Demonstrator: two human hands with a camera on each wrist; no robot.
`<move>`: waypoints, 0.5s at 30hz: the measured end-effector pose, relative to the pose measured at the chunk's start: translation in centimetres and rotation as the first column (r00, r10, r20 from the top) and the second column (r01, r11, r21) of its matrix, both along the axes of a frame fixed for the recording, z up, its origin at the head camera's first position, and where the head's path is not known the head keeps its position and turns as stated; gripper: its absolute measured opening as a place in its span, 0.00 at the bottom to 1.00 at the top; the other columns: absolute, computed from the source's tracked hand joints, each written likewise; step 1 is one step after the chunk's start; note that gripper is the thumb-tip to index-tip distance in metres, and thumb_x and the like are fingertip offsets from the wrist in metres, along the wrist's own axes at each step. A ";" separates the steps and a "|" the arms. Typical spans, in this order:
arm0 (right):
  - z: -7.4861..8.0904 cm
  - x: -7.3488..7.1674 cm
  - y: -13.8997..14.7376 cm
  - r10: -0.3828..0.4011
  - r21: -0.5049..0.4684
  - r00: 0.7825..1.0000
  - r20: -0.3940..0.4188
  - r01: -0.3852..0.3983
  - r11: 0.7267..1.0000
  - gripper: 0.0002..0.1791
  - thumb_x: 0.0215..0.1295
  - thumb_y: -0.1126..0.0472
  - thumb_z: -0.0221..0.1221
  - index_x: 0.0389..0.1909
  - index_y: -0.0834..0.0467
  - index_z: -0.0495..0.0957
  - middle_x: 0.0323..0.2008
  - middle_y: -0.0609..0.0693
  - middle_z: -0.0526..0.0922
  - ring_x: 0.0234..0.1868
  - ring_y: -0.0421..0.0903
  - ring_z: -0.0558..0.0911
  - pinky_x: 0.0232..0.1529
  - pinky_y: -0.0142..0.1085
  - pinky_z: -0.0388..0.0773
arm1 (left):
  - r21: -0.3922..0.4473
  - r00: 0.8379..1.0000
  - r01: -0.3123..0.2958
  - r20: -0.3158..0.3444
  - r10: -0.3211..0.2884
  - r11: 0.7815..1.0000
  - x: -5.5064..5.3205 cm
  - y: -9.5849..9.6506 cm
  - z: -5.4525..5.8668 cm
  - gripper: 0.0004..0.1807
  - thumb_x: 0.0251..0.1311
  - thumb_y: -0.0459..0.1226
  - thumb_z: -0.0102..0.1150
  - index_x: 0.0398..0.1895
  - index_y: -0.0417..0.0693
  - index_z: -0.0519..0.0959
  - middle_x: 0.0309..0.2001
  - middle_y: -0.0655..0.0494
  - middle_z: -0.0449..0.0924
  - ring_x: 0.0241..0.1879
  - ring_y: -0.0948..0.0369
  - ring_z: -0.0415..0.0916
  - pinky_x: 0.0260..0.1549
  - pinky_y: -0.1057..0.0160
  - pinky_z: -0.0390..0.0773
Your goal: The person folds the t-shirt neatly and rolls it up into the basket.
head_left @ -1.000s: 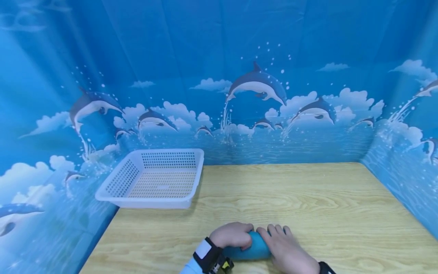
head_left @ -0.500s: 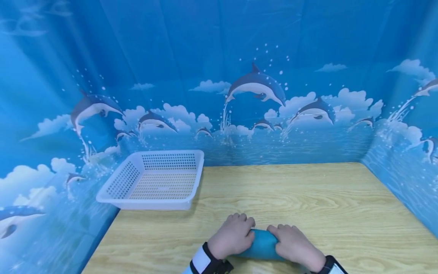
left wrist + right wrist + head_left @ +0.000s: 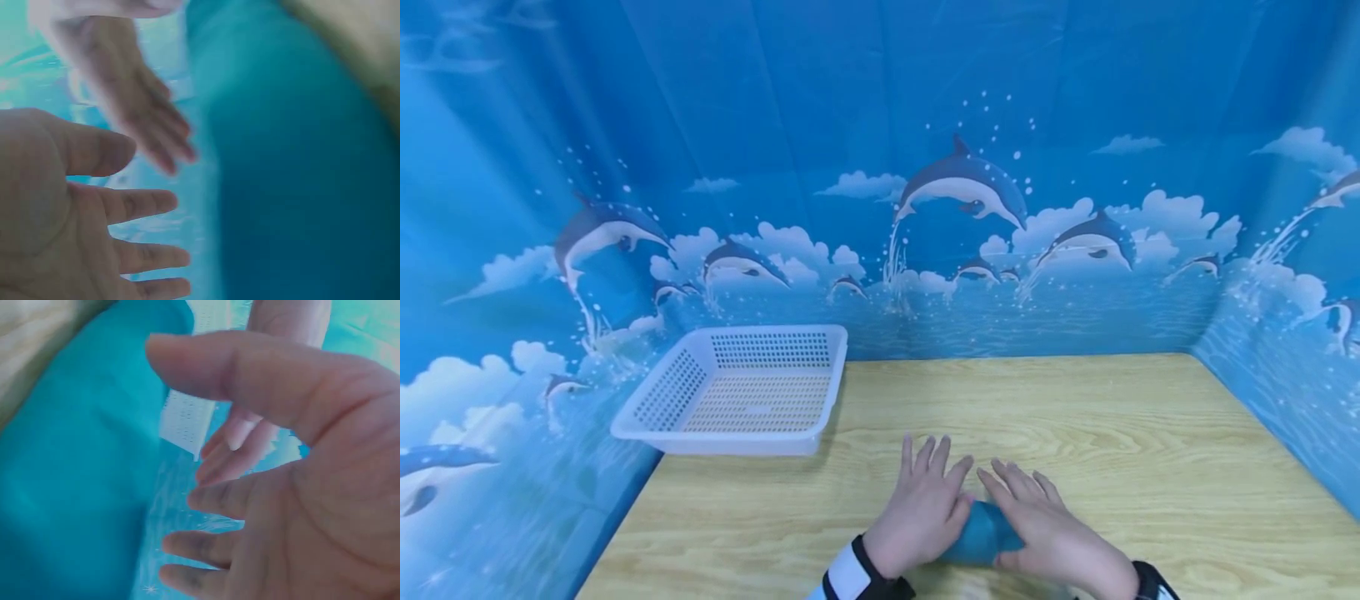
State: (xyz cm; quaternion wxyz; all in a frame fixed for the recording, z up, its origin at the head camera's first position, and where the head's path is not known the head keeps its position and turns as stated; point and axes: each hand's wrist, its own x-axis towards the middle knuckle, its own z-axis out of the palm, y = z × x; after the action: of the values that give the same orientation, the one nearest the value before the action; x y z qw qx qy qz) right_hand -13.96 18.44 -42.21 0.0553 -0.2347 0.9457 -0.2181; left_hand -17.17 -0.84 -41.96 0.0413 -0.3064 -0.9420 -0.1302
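One rolled teal cloth (image 3: 981, 533) lies on the pale wooden worktop (image 3: 1112, 442) near its front edge. Two hands rest on it with straight, released fingers: left hand (image 3: 921, 508), right hand (image 3: 1048, 533). One white perforated plastic basket (image 3: 737, 392) sits well apart, back left.

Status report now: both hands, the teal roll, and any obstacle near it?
Left hand and right hand open, fingers straight, pressing teal roll on table. White basket far left, apart. Nothing in the way.
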 end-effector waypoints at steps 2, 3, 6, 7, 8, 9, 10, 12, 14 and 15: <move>-0.4 -0.1 0.0 -0.006 0.016 0.999 0.033 0.005 1.000 0.55 0.41 0.52 0.72 0.70 0.65 0.56 0.70 0.68 0.54 0.69 0.70 0.53 0.63 0.69 0.45 | -0.018 0.999 -0.018 0.038 0.018 1.000 -0.5 0.3 -1.3 0.24 0.72 0.49 0.36 0.66 0.53 0.68 0.69 0.40 0.60 0.70 0.42 0.54 0.67 0.35 0.43; -0.6 -0.2 0.0 -0.011 0.023 0.998 0.061 0.009 1.000 0.57 0.39 0.51 0.73 0.70 0.65 0.56 0.71 0.68 0.53 0.70 0.70 0.52 0.63 0.69 0.44 | -0.028 0.998 -0.026 0.061 0.027 0.999 -0.8 0.4 -1.9 0.25 0.73 0.50 0.34 0.66 0.53 0.68 0.70 0.40 0.59 0.70 0.42 0.53 0.67 0.35 0.42; -1.2 -0.8 0.3 -0.012 0.013 0.984 0.179 0.010 1.000 0.60 0.37 0.50 0.73 0.71 0.64 0.52 0.71 0.69 0.49 0.70 0.71 0.49 0.63 0.69 0.42 | -0.047 0.993 -0.053 0.106 0.057 0.997 -1.1 0.5 -3.4 0.27 0.73 0.53 0.30 0.67 0.54 0.68 0.71 0.40 0.57 0.70 0.41 0.53 0.67 0.35 0.43; -1.4 -1.1 0.5 -0.008 -0.004 0.976 0.217 0.009 1.000 0.61 0.38 0.50 0.73 0.72 0.63 0.51 0.72 0.69 0.48 0.71 0.71 0.48 0.64 0.69 0.41 | -0.051 0.990 -0.060 0.123 0.066 0.997 -1.1 0.5 -3.7 0.28 0.73 0.53 0.29 0.67 0.54 0.68 0.71 0.40 0.57 0.70 0.41 0.53 0.66 0.34 0.44; -1.5 -1.3 0.7 0.001 -0.025 0.968 0.251 0.005 1.000 0.61 0.39 0.50 0.73 0.72 0.63 0.51 0.72 0.69 0.47 0.71 0.71 0.46 0.63 0.70 0.40 | -0.052 0.987 -0.067 0.141 0.074 0.996 -1.2 0.5 -4.0 0.28 0.73 0.54 0.28 0.67 0.53 0.68 0.71 0.40 0.57 0.70 0.41 0.53 0.66 0.34 0.44; -1.6 -1.5 0.9 0.014 -0.045 0.961 0.277 -0.001 0.999 0.61 0.39 0.49 0.73 0.73 0.62 0.50 0.72 0.69 0.46 0.71 0.72 0.46 0.63 0.70 0.39 | -0.048 0.983 -0.077 0.165 0.084 0.996 -1.3 0.5 -4.1 0.29 0.73 0.55 0.27 0.67 0.54 0.67 0.71 0.40 0.57 0.70 0.41 0.52 0.66 0.34 0.44; -1.7 -1.8 1.2 0.029 -0.066 0.954 0.297 -0.010 0.998 0.61 0.40 0.49 0.73 0.73 0.62 0.49 0.72 0.70 0.46 0.71 0.72 0.45 0.63 0.70 0.39 | -0.043 0.979 -0.083 0.181 0.089 0.996 -1.4 0.6 -4.2 0.29 0.73 0.55 0.27 0.67 0.53 0.67 0.71 0.40 0.57 0.70 0.40 0.53 0.65 0.33 0.45; -2.1 -2.3 1.7 0.059 -0.102 0.942 0.331 -0.026 0.994 0.60 0.43 0.47 0.72 0.73 0.61 0.48 0.72 0.69 0.46 0.70 0.73 0.46 0.61 0.71 0.42 | -0.024 0.968 -0.086 0.235 0.090 0.996 -1.8 0.4 -4.3 0.30 0.72 0.56 0.28 0.67 0.53 0.67 0.71 0.39 0.57 0.70 0.40 0.53 0.65 0.33 0.45; -2.4 -2.9 2.4 0.095 -0.146 0.921 0.378 -0.042 0.988 0.58 0.47 0.46 0.70 0.74 0.59 0.48 0.72 0.70 0.46 0.69 0.75 0.46 0.59 0.72 0.45 | 0.009 0.950 -0.087 0.301 0.080 0.996 -2.4 0.0 -4.0 0.31 0.71 0.57 0.29 0.67 0.52 0.67 0.70 0.39 0.57 0.70 0.40 0.54 0.65 0.34 0.48; -2.5 -3.4 2.8 0.112 -0.143 0.911 0.398 -0.059 0.988 0.56 0.50 0.45 0.68 0.74 0.57 0.47 0.72 0.70 0.46 0.69 0.75 0.47 0.59 0.72 0.49 | 0.036 0.936 -0.089 0.344 0.072 0.995 -2.7 -0.3 -3.8 0.32 0.70 0.58 0.31 0.67 0.52 0.66 0.70 0.39 0.58 0.70 0.41 0.54 0.65 0.36 0.49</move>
State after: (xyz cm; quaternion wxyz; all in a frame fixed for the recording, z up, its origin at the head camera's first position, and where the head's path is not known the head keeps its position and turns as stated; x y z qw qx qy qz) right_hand -17.32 21.26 -44.73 0.2441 -0.2286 0.8866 -0.3196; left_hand -19.85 -1.19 -45.75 -0.1102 -0.2391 -0.9430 -0.2038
